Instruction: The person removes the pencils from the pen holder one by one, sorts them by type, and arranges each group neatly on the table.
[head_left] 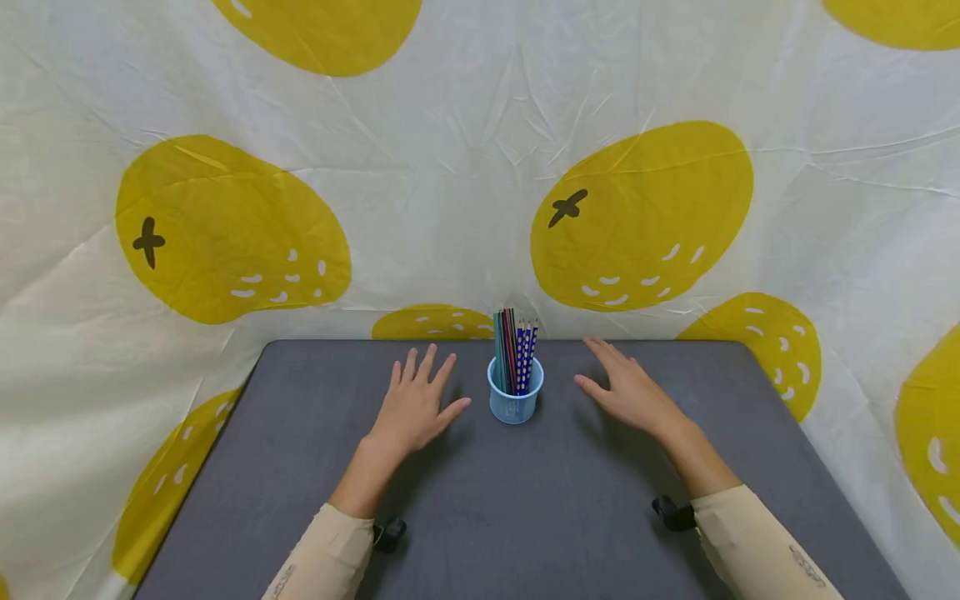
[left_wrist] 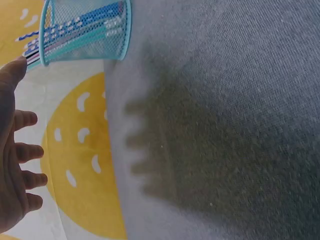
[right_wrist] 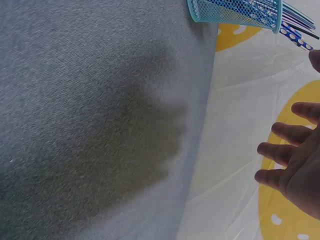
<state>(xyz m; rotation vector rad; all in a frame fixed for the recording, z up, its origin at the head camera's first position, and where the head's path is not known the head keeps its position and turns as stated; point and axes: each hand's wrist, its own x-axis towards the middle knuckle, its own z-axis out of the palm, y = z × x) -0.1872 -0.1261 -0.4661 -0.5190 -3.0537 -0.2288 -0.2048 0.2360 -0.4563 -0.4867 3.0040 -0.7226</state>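
Observation:
A light blue mesh pencil cup stands upright near the far edge of the table. Several pencils with blue dotted barrels lean in it, beside thin teal, red and black sticks whose kind I cannot tell. To the left of the cup, my left hand hovers over the table with its fingers spread. My right hand is held on the other side, fingers extended toward the back. Neither hand touches the cup. In the left wrist view the mesh cup shows at the top, past the thumb.
The dark grey table has its far edge against a whitish cloth printed with large yellow fruit shapes. Black straps circle both wrists below beige sleeves. Shadows of the hands fall on the tabletop.

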